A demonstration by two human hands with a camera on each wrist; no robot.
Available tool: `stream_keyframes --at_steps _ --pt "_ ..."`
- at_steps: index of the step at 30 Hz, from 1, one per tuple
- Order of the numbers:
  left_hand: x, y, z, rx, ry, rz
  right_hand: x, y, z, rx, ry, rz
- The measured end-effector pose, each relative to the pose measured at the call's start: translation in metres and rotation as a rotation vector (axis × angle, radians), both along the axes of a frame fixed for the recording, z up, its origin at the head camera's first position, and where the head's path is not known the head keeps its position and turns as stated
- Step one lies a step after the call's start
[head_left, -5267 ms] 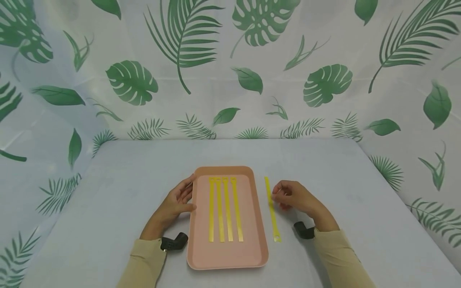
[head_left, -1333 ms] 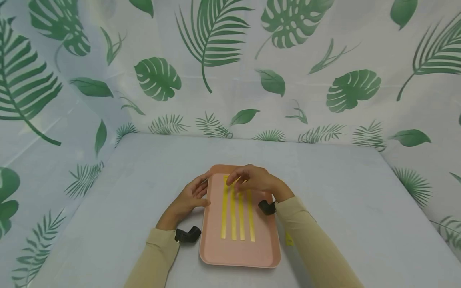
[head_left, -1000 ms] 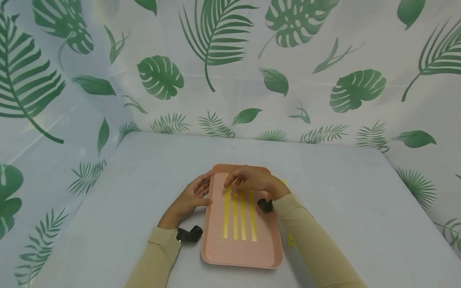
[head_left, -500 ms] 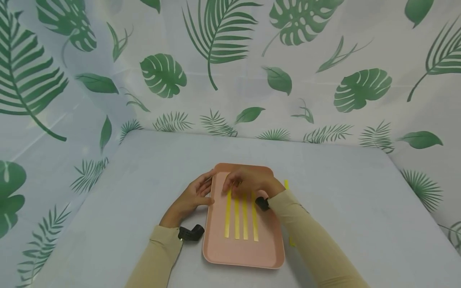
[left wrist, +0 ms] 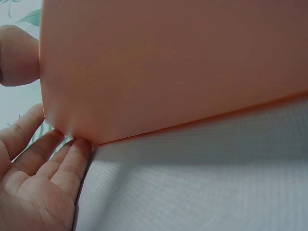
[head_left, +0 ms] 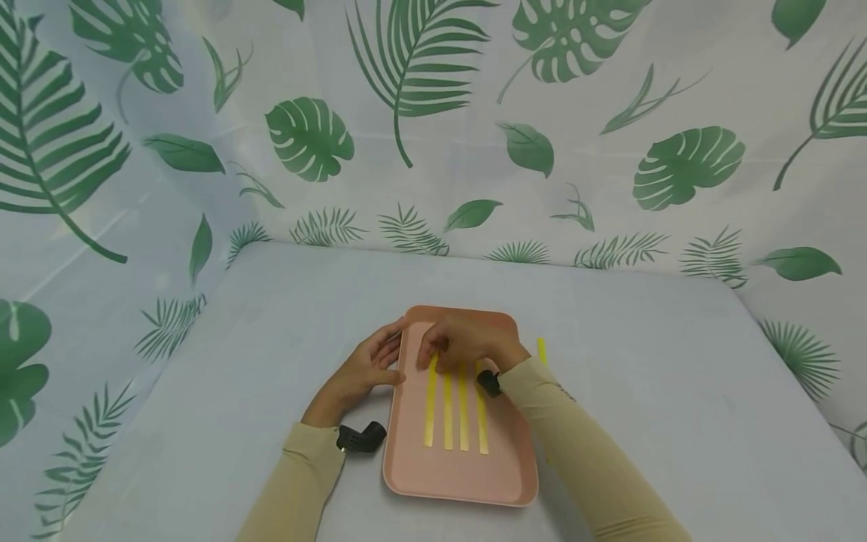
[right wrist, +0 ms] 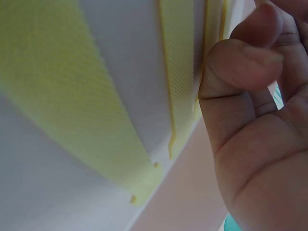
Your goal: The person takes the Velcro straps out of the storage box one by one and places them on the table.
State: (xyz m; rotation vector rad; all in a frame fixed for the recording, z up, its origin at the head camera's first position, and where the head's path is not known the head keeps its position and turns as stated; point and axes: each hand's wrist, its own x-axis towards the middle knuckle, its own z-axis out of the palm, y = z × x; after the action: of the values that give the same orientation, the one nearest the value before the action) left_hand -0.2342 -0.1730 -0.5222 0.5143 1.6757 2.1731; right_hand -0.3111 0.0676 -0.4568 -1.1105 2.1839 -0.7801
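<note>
support comes from the left hand (head_left: 366,370), unclenched, thumb and fingers touching the left edge of the tray (head_left: 460,479); light pressure should stop sliding. four strips (head_left: 448,421) lie side by side in it; the right hand (head_left: 466,342) curls over their far ends, whether pinching one i cannot tell. delicate fingertip work should spare the neighbours. further right, another strip (head_left: 542,350) lies on the table (head_left: 650,376).

At centre frame, the right hand (head_left: 463,342) covers the pink tray's (head_left: 460,476) upper middle, its beige sleeve (head_left: 582,444) crossing the right rim; the left hand (head_left: 369,373) blocks the upper left rim. Room to pass remains over the tray's lower end and the tabletop (head_left: 684,369) at right.
</note>
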Motion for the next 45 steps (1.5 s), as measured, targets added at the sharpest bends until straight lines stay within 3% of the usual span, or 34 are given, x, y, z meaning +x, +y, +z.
stream_keyframes --at_steps 12,22,30,37,45 --pt "-0.001 0.001 -0.001 -0.01 -0.011 0.01 0.003 -0.005 -0.002 0.013 -0.022 -0.049" --pt "-0.001 0.001 -0.002 0.03 0.011 -0.013 0.003 -0.006 -0.004 -0.101 0.03 0.042" --pt "-0.001 0.001 -0.002 0.029 0.02 -0.001 0.007 -0.002 0.006 -0.123 0.059 -0.01" --pt "0.001 0.002 0.0 0.013 0.023 0.016 0.007 0.002 0.018 -0.055 0.093 -0.04" --pt "0.002 0.003 0.0 -0.01 0.013 0.034 0.013 0.009 0.027 -0.215 0.063 -0.06"
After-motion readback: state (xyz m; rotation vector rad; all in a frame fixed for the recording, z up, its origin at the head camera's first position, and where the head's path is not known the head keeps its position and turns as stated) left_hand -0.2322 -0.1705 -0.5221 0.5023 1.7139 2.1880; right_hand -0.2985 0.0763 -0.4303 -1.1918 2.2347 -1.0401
